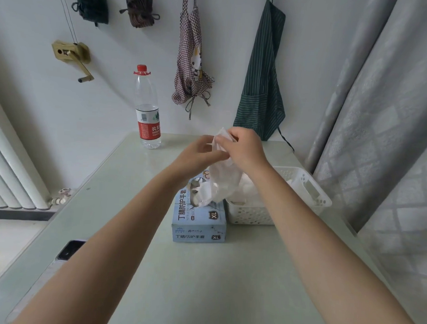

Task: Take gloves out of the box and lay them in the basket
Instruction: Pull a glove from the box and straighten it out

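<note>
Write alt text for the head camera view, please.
Both hands, left hand and right hand, hold a white glove up above the blue glove box, beside a white basket on a pale table.

Thin translucent white glove (pixel 222 184), matt blue cardboard box (pixel 198 230), perforated white plastic basket (pixel 249 215), glossy tabletop (pixel 179 282), clear plastic bottle (pixel 148 106)

1 glove box (pixel 199 218), 1 basket (pixel 319 197), 1 water bottle (pixel 147 108), 2 aprons (pixel 193 61), 2 hands (pixel 198 155), 1 phone (pixel 70 250), 1 table (pixel 203 282).
</note>
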{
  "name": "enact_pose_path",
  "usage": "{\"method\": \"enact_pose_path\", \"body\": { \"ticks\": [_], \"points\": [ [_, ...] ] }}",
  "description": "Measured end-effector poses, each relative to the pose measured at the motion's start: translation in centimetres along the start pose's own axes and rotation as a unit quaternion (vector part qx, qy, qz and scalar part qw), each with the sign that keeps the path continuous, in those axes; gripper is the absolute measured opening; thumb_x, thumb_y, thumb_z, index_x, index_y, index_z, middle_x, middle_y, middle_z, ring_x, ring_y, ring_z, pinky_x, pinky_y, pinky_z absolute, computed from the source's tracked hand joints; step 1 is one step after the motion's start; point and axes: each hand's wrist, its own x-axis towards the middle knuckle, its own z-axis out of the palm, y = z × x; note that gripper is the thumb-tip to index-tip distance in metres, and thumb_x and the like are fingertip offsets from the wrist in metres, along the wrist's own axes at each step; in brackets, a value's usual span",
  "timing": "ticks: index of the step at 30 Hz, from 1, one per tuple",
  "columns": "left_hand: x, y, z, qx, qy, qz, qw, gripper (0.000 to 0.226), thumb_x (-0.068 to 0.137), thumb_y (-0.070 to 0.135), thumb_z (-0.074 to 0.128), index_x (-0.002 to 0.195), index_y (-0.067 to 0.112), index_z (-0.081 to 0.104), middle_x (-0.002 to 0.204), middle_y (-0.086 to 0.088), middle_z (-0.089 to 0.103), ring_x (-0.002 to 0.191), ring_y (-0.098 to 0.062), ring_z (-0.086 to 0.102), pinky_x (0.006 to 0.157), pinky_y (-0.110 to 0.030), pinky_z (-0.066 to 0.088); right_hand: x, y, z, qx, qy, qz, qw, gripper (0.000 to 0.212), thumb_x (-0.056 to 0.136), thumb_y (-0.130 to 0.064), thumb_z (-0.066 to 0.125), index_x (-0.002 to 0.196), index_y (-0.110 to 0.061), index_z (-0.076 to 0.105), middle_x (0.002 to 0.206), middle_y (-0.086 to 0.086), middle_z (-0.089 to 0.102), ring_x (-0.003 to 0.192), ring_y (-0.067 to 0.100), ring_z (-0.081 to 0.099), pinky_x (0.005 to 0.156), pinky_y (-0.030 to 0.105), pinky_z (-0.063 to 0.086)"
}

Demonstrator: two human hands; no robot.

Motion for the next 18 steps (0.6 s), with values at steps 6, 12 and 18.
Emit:
{"method": "enact_pose_path", "body": {
  "ticks": [6, 12, 18],
  "points": [
    [0.1, 0.2, 0.1, 0.028, 0.107, 0.002, 0.994, 0.014, 0.089, 0.016, 0.059, 0.099, 0.020, 0.069, 0.089, 0.001, 0.071, 0.080, -0.015, 0.065, 0.069, -0.026, 0.050, 0.4, -1.1, -1.0, -0.045, 0.012, -0.049, 0.998, 0.056, 0.087, -0.030, 0.069, 0.055, -0.020, 0.025, 0.055, -0.003, 0.021, 0.053, 0.014, 0.021, 0.051, 0.032, 0.016],
    [-0.6, 0.3, -1.5, 0.093, 0.046, -0.107, 0.989, 0.014, 0.083, 0.024, 0.064, 0.082, 0.016, 0.075, 0.082, -0.003, 0.073, 0.074, -0.020, 0.065, 0.067, -0.027, 0.053, 1.0, -0.8, -1.7, -0.052, 0.051, -0.030, 0.997, 0.051, 0.090, -0.034, 0.065, 0.056, -0.014, 0.033, 0.053, 0.002, 0.027, 0.051, 0.016, 0.025, 0.054, 0.033, 0.020],
    [0.4, -0.4, -2.6, -0.161, 0.045, -0.107, 0.980, 0.026, 0.097, 0.023, 0.059, 0.109, 0.001, 0.067, 0.101, -0.012, 0.073, 0.087, -0.021, 0.071, 0.079, -0.030, 0.059, 1.4, 1.1, -2.8, 0.007, 0.094, 0.065, 0.993, 0.036, 0.090, -0.034, 0.066, 0.070, -0.004, 0.059, 0.059, -0.001, 0.053, 0.057, 0.014, 0.049, 0.056, 0.026, 0.039]
  ]
}}
